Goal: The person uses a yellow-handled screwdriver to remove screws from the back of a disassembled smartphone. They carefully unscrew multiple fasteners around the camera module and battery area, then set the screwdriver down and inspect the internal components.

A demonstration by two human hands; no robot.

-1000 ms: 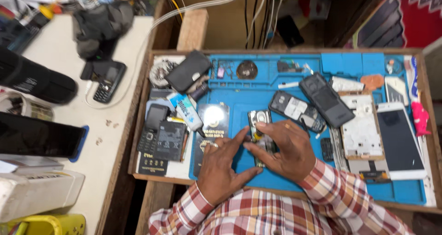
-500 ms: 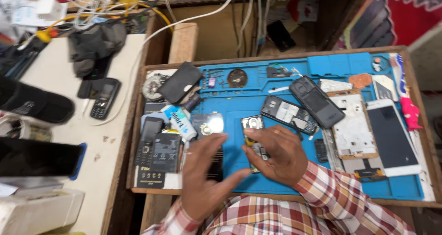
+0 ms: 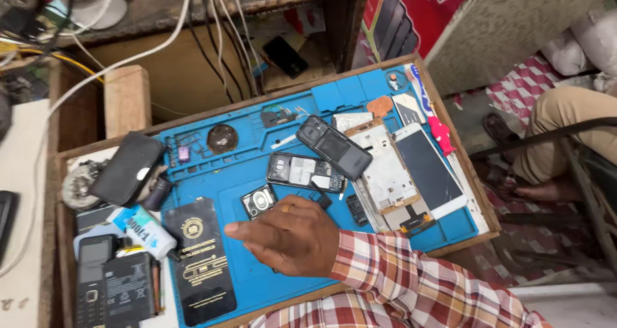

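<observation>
Blue silicone repair mat point(image 3: 257, 273) covers the tray on the surface. The right hand point(image 3: 289, 238) lies flat on it, fingers together and extended leftward, holding nothing. A small square camera module point(image 3: 258, 201) lies just beyond the fingers, beside an opened phone body point(image 3: 302, 171). The left hand is out of view. Judged step: selecting a part; lifting the module calls for a fingertip pinch.

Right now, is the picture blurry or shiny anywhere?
Head view: mostly sharp and evenly lit; the right hand looks slightly soft; the white phone's screen shows a pale sheen; the blue mat has only faint shadows; the edges bend a little.
</observation>
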